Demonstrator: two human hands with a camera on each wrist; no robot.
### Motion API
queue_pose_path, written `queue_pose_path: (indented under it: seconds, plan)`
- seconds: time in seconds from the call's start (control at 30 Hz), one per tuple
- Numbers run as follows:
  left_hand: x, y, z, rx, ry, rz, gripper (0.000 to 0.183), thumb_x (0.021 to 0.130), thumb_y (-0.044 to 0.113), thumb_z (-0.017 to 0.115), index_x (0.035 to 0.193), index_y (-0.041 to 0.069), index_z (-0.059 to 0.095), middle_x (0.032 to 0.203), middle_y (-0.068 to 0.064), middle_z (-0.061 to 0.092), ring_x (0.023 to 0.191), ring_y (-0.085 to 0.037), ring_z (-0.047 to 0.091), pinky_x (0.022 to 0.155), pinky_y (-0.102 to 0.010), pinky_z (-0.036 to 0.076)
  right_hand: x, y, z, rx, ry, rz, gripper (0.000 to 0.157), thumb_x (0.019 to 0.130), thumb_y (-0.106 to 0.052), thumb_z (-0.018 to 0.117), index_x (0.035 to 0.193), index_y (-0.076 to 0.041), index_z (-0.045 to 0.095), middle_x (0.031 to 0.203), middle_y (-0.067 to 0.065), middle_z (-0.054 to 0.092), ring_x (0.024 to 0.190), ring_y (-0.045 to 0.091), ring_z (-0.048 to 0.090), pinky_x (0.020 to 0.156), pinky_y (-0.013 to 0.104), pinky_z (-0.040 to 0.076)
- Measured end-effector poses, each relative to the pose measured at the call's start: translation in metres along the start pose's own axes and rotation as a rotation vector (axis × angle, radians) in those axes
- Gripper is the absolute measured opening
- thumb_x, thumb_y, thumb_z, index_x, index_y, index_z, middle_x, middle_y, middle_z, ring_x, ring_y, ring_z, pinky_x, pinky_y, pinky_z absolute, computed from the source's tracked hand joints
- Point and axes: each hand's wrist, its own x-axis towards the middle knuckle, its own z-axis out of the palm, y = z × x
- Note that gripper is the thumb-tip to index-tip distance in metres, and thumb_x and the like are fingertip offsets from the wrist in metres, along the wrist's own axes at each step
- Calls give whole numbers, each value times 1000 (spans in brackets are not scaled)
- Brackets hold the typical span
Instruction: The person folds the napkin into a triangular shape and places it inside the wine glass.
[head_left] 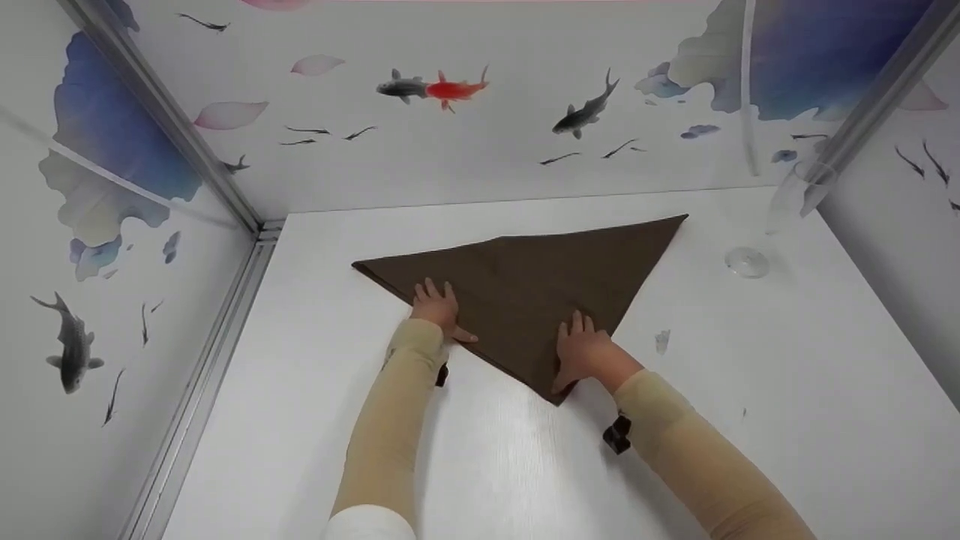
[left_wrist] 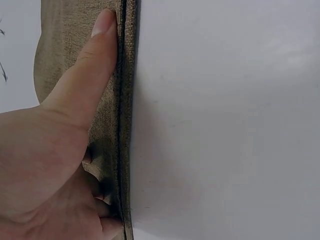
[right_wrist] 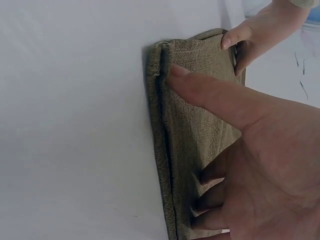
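Observation:
A brown cloth (head_left: 525, 292), folded into a triangle, lies on the white table with one corner toward the person. My left hand (head_left: 439, 307) rests on its left edge, fingers spread and thumb along the hem. In the left wrist view the thumb (left_wrist: 95, 60) presses beside the doubled edge of the cloth (left_wrist: 127, 100). Near the front corner my right hand (head_left: 585, 349) lies on the right edge with its fingers extended. The right wrist view shows the right thumb (right_wrist: 210, 92) touching the cloth (right_wrist: 185, 135) by that corner, where two stacked layers show.
A clear stemmed glass (head_left: 748, 262) stands on the table (head_left: 300, 420) at the back right. White panels (head_left: 487, 150) printed with fish and petals enclose the back and sides, with metal rails (head_left: 202, 150) at the corners. A small grey mark (head_left: 662, 341) shows right of the cloth.

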Motion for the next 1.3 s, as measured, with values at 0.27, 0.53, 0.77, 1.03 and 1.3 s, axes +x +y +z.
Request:
queue_pose_path:
  seconds: [0.27,0.53,0.77,1.03,1.3]
  plan:
    - [9,-7,1,23,-21,36,122,73,67,71,154,-3,13,153,-36,10,140,-53,12,114,-48,22,-3,-3,5,46,46,-13,116,74,-56,78,147,14,21,151,40,11,139,54,16,112,55,21]
    - [12,-11,-1,2,-28,52,120,74,65,72,154,-2,12,154,-35,8,142,-51,10,114,-47,21,-3,-7,11,64,62,12,115,75,-57,77,149,12,22,152,39,9,139,53,16,111,55,25]
    - [10,-12,-7,-11,-78,37,117,78,63,69,155,1,8,156,-33,2,143,-48,6,115,-47,18,-4,-12,11,46,67,26,116,75,-59,76,148,12,22,152,38,11,140,52,16,110,54,29]
    - [11,-14,-5,-16,-85,30,118,77,63,69,155,1,7,157,-31,1,144,-47,5,115,-48,18,-3,-12,16,54,82,19,115,75,-60,76,149,10,22,152,38,11,140,52,16,109,56,29]
    - [14,-15,-1,-41,-44,41,116,77,61,72,155,2,11,157,-31,3,144,-46,6,115,-47,18,-3,-9,18,62,102,-5,114,77,-60,74,149,11,22,152,38,10,140,53,15,109,55,28]
